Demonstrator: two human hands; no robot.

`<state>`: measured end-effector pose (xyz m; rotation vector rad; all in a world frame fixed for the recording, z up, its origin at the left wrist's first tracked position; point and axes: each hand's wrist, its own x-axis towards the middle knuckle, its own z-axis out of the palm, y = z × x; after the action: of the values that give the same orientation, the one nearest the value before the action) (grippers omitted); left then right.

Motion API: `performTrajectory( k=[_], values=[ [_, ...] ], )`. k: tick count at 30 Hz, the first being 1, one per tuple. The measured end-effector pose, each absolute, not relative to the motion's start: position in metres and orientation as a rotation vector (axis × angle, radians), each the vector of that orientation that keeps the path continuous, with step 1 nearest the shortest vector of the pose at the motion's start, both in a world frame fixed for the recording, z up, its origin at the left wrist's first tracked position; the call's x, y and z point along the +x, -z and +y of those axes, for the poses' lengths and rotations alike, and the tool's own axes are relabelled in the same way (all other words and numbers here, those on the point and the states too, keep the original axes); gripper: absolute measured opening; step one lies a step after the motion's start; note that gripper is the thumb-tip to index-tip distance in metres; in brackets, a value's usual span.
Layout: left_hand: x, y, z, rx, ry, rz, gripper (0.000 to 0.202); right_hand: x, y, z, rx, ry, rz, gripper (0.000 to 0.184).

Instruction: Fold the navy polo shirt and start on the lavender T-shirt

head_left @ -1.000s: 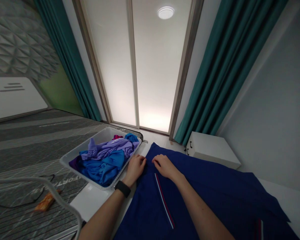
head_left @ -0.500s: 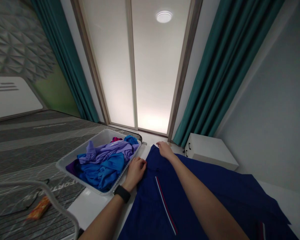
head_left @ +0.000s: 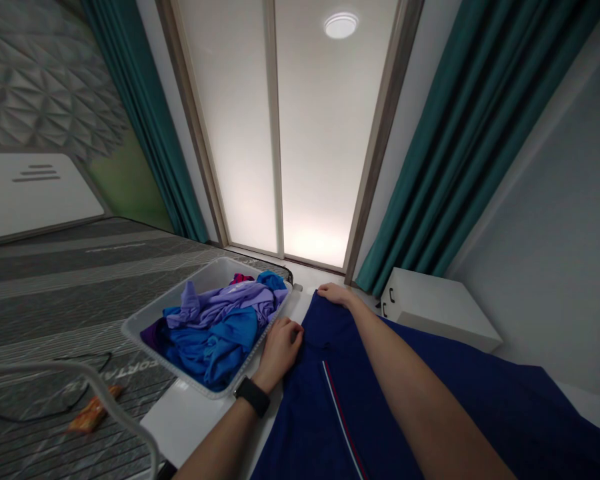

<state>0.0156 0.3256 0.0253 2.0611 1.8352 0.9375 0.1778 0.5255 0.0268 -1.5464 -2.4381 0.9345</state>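
A navy blue garment with a red-and-white stripe is spread over a white surface and runs off to the right; its kind is not clear. My left hand, a black watch on its wrist, has its fingers curled at the garment's left edge. At the far corner, my right hand is closed on the fabric, its forearm stretched across the garment. Just left of my left hand stands a translucent plastic bin holding crumpled blue, purple and pink clothes.
The bin rests partly on a white tabletop beside a grey patterned bed. A curved grey tube crosses the lower left, near an orange packet. A white drawer cabinet stands beyond the garment, below a teal curtain.
My right hand has lowered its fingers onto the garment's far corner and closed there. My left hand stays at the left edge. The whole view has shifted slightly.
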Motion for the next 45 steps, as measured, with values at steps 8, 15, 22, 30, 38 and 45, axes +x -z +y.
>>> performTrajectory(
  k=[8, 15, 22, 30, 38, 45],
  values=[
    [0.018, -0.024, 0.325, 2.075, -0.93, 1.921, 0.013, 0.169, -0.024, 0.523, -1.57, -0.635, -2.424, 0.036],
    [0.016, -0.022, 0.324, 2.009, -1.079, 1.865, 0.019, 0.17, -0.028, 0.5, -1.589, -0.303, -2.387, 0.025],
    [0.016, -0.028, 0.324, 2.037, -1.05, 1.832, 0.02, 0.184, -0.046, 0.448, -1.354, -0.137, -2.5, 0.03],
    [0.018, -0.033, 0.322, 2.132, -0.918, 1.882, 0.018, 0.234, -0.03, 0.369, -1.06, -0.212, -2.686, 0.05],
    [0.016, -0.037, 0.323, 2.2, -0.916, 1.879, 0.021, 0.279, -0.032, 0.339, -1.169, -0.224, -2.64, 0.057],
    [0.065, -0.055, 0.3, 2.512, -0.768, 1.639, 0.036, 0.323, -0.037, 0.306, -1.259, -0.226, -2.589, 0.048]
  ],
)
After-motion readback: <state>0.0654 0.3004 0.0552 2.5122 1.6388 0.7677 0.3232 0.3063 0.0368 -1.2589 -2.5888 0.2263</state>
